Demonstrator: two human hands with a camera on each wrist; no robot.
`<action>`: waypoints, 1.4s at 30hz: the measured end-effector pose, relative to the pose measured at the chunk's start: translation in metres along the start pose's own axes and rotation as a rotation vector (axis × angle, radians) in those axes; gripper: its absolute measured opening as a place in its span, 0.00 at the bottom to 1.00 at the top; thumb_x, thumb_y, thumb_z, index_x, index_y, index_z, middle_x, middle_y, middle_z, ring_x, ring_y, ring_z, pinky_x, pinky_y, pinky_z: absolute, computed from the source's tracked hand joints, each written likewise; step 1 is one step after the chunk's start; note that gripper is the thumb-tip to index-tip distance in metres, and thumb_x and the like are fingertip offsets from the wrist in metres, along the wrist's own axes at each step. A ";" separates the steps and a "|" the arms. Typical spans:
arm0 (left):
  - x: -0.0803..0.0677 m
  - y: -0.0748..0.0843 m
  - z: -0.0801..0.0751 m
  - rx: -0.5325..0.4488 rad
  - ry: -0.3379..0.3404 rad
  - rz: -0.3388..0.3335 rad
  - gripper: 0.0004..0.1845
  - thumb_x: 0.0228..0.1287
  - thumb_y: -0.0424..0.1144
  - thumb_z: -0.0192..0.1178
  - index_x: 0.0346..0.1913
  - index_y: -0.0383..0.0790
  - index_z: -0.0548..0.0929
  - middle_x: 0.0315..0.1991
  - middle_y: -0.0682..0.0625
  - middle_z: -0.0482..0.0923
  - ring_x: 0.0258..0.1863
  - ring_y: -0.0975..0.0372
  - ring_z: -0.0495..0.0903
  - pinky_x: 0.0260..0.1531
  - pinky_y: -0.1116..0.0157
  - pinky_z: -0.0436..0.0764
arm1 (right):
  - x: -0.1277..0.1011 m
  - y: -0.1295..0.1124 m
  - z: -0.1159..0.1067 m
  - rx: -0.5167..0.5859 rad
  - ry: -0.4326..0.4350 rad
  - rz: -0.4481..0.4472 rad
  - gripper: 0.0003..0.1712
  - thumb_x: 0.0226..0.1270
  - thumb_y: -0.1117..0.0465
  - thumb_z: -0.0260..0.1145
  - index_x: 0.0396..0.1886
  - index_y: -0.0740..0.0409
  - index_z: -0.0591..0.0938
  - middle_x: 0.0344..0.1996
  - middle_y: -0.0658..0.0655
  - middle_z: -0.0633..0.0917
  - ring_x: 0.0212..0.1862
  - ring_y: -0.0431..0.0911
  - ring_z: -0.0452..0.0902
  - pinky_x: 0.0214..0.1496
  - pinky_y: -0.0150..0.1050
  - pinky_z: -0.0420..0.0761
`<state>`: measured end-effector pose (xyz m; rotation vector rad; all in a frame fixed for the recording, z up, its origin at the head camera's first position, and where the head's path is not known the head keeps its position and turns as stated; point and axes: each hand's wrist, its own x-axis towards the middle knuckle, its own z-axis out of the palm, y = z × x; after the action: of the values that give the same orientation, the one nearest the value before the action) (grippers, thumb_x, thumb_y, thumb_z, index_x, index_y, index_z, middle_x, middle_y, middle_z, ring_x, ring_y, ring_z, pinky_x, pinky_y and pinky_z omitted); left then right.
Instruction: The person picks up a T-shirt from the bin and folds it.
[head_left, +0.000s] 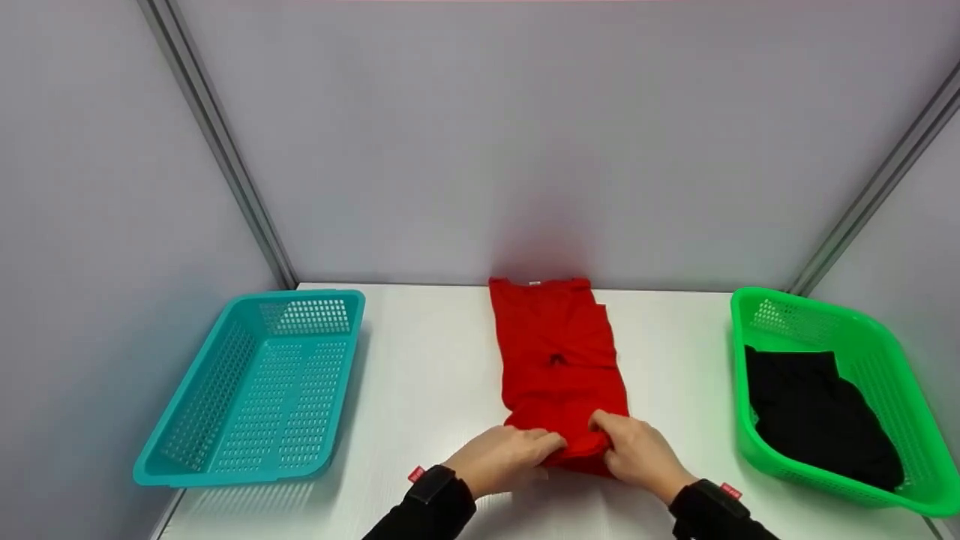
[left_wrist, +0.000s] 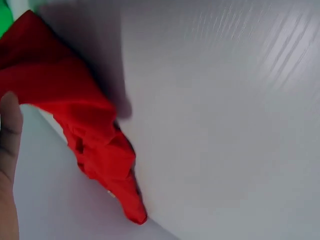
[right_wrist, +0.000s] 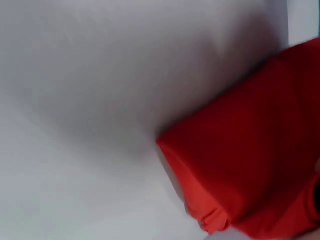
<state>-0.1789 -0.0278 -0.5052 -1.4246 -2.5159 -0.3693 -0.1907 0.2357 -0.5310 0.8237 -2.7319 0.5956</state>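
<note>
A red shirt (head_left: 555,345) lies folded into a long strip on the white table, with a small pale label at its far end. At its near end, my left hand (head_left: 510,456) grips the left part of the lifted edge. My right hand (head_left: 641,454) pinches the same end on the right, thumb and fingers bent over the fabric. In the left wrist view, a finger (left_wrist: 9,135) lies against the red cloth, and the rest of that hand is out of frame. The right wrist view shows the raised near flap (right_wrist: 240,145); that hand is almost wholly hidden.
On the left stands a teal perforated basket (head_left: 161,442) with nothing in it. A green basket (head_left: 919,420) at the right holds a folded black garment (head_left: 817,420). Pale panels (head_left: 450,135) enclose the white table (head_left: 427,360) at the back and sides.
</note>
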 end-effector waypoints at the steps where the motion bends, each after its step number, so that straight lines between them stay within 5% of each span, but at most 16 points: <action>1: 0.000 -0.001 -0.002 0.008 -0.015 0.006 0.17 0.58 0.34 0.73 0.46 0.49 0.79 0.32 0.58 0.80 0.28 0.68 0.81 0.29 0.76 0.77 | 0.001 0.002 -0.005 0.015 -0.012 -0.007 0.24 0.41 0.78 0.65 0.36 0.49 0.79 0.28 0.46 0.84 0.29 0.44 0.79 0.30 0.40 0.77; 4: 0.000 -0.005 -0.007 0.017 0.012 -0.018 0.15 0.58 0.28 0.68 0.44 0.48 0.81 0.32 0.57 0.80 0.28 0.67 0.80 0.29 0.75 0.78 | 0.003 0.010 -0.018 0.046 -0.037 -0.024 0.24 0.43 0.78 0.64 0.38 0.49 0.80 0.30 0.47 0.86 0.31 0.44 0.81 0.32 0.40 0.78; 9: 0.001 -0.011 -0.013 -0.071 0.207 -0.146 0.03 0.66 0.35 0.67 0.38 0.48 0.86 0.32 0.58 0.78 0.30 0.68 0.78 0.32 0.73 0.77 | 0.006 0.021 -0.039 0.078 -0.055 -0.027 0.23 0.50 0.80 0.63 0.43 0.52 0.81 0.37 0.50 0.88 0.38 0.41 0.82 0.40 0.42 0.83; 14: 0.008 -0.010 -0.022 -0.375 0.326 -0.271 0.04 0.68 0.34 0.65 0.42 0.43 0.88 0.39 0.55 0.84 0.40 0.67 0.80 0.43 0.71 0.80 | 0.011 0.029 -0.056 0.202 0.007 -0.026 0.18 0.59 0.79 0.64 0.44 0.57 0.84 0.38 0.49 0.88 0.39 0.37 0.81 0.43 0.38 0.84; 19: 0.015 -0.007 -0.034 -0.687 0.365 -0.365 0.05 0.70 0.32 0.64 0.44 0.38 0.88 0.38 0.50 0.89 0.33 0.71 0.80 0.38 0.72 0.81 | 0.013 0.033 -0.078 0.349 0.038 -0.035 0.10 0.66 0.70 0.71 0.44 0.54 0.87 0.38 0.48 0.89 0.38 0.36 0.82 0.41 0.28 0.81; 25: 0.013 -0.008 -0.046 -0.774 0.327 -0.343 0.06 0.69 0.31 0.65 0.46 0.41 0.89 0.40 0.53 0.89 0.36 0.70 0.81 0.41 0.71 0.81 | 0.013 0.030 -0.107 0.545 -0.148 0.009 0.08 0.69 0.64 0.70 0.46 0.55 0.88 0.38 0.52 0.90 0.37 0.39 0.85 0.39 0.32 0.84; 32: 0.006 -0.011 -0.054 -0.809 0.114 -0.347 0.08 0.73 0.36 0.62 0.49 0.45 0.87 0.36 0.60 0.83 0.33 0.71 0.74 0.40 0.72 0.76 | 0.011 0.028 -0.114 0.698 -0.352 0.043 0.07 0.72 0.62 0.67 0.46 0.54 0.88 0.37 0.53 0.90 0.36 0.40 0.85 0.38 0.35 0.84; 37: 0.005 -0.015 -0.051 -0.825 -0.021 -0.402 0.05 0.74 0.38 0.61 0.45 0.45 0.86 0.30 0.62 0.73 0.30 0.71 0.70 0.36 0.73 0.71 | 0.012 0.028 -0.102 0.696 -0.416 0.092 0.06 0.73 0.61 0.67 0.44 0.53 0.88 0.35 0.52 0.89 0.35 0.38 0.82 0.38 0.33 0.81; 42: 0.008 -0.022 -0.039 -0.774 0.019 -0.487 0.03 0.72 0.36 0.62 0.41 0.42 0.86 0.30 0.60 0.77 0.29 0.71 0.71 0.35 0.72 0.72 | 0.021 0.029 -0.087 0.516 -0.335 0.102 0.04 0.71 0.58 0.69 0.42 0.50 0.88 0.33 0.46 0.87 0.35 0.35 0.77 0.39 0.31 0.77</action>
<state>-0.1987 -0.0448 -0.4686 -0.9252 -2.8092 -1.5624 -0.2157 0.2865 -0.4556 0.9689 -2.9710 1.3320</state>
